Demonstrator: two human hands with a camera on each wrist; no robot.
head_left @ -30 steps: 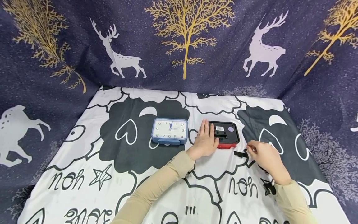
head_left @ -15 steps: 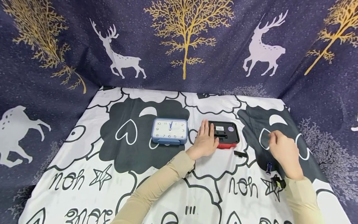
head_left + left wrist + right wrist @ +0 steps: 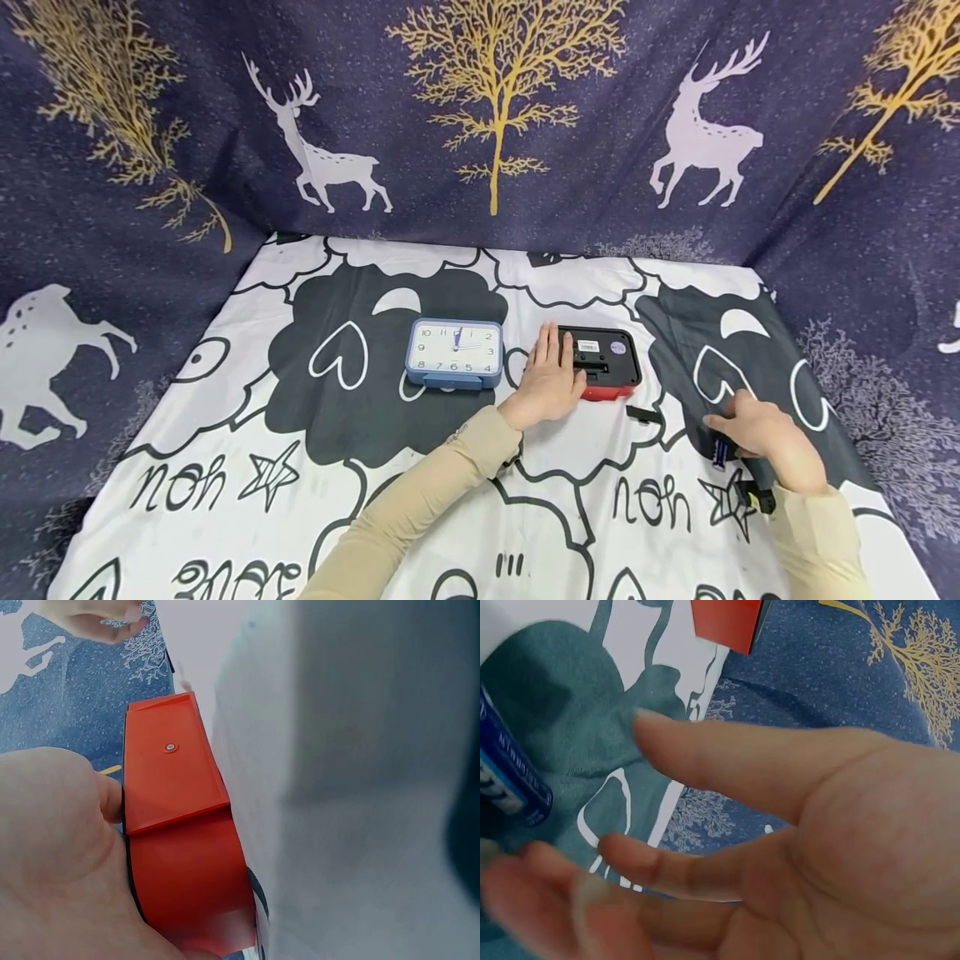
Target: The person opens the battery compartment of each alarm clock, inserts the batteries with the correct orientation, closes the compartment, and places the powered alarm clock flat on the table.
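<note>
In the head view a red alarm clock (image 3: 609, 358) lies face down, its black back up with the battery slot uncovered. My left hand (image 3: 551, 379) rests flat over its left end, fingers extended. The clock's red casing (image 3: 180, 817) appears beside the palm in the left wrist view. Farther right, my right hand (image 3: 776, 442) is over the dark patch of cloth, beside a blue battery (image 3: 720, 454). In the right wrist view its thumb and fingers are spread apart, holding nothing, with the battery (image 3: 510, 769) at the left. A small black battery cover (image 3: 644, 414) lies between clock and right hand.
A blue alarm clock (image 3: 454, 353) stands face up to the left of the red one. The patterned cloth (image 3: 555, 517) covers the table, and a dark curtain (image 3: 420, 167) hangs behind. A black device (image 3: 757, 497) sits by the right sleeve.
My right hand has moved right from near the battery cover, then lowered toward the blue battery, and its fingers have spread. The left hand and both clocks have stayed in place.
</note>
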